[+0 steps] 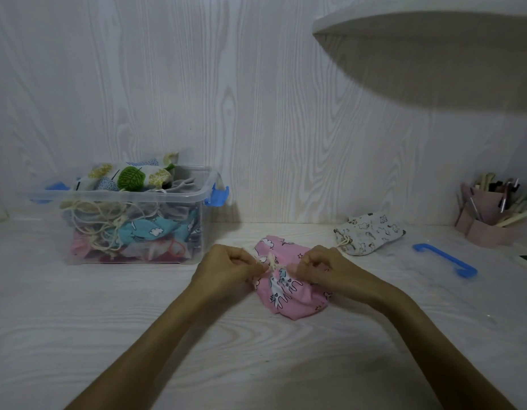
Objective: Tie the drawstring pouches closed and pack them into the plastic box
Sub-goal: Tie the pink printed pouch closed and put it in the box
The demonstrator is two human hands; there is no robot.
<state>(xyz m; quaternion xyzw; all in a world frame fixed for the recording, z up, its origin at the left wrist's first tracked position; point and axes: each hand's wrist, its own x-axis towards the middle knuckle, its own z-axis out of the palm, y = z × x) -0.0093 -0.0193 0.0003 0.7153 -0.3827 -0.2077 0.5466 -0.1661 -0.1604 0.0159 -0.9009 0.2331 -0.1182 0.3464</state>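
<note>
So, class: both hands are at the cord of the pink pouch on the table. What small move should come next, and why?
Probably pull the two cord ends apart to snug the knot. The left hand and right hand each pinch the cord at the gathered neck of the pink pouch, which still lies on the table, not in the plastic box.

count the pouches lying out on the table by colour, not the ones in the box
pink pouch, both hands pinching its drawstring: 1
white patterned pouch, lying untouched near the wall: 1
total outside the plastic box: 2
</note>
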